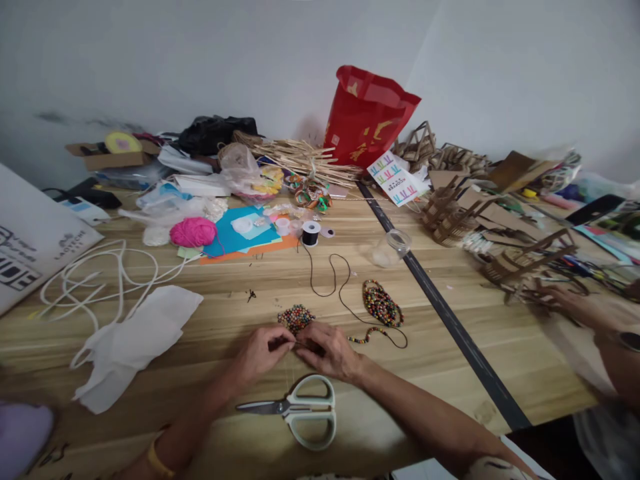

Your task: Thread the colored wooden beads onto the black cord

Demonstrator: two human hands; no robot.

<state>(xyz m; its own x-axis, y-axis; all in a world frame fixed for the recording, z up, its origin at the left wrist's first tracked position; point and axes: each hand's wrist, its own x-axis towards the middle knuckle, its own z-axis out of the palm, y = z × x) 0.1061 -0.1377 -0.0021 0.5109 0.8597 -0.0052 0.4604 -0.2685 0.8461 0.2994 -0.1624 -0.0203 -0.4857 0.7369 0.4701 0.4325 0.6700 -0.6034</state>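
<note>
Clearly, the roomiest stretch of the wooden table [225, 317] lay around the two hands, with bare boards left of the bead pile [296, 319] and more between the scissors [286, 405] and the front edge. A dark strip [445, 307] ran slantwise to that edge on the right, and clutter bounded the space along the wall. The left hand [263, 350] and the right hand [333, 351] met just in front of the pile, fingertips pinched closed; whatever sat between them was too small to make out.

Loose and multicoloured, the beads were small and roundish, heaped tightly just beyond the fingers. A long beaded strand [383, 303] lay coiled to their right, with a shorter beaded length running toward the right hand. Thin black cord [324, 295] wandered in loops from a white-ended spool [311, 233]. Pale plastic handles formed two open rings on the scissors, whose metal blades pointed left. Farther off sat fuzzy pink yarn [193, 232], a crumpled white sheet [143, 340] and brown woven baskets [445, 220].
</note>
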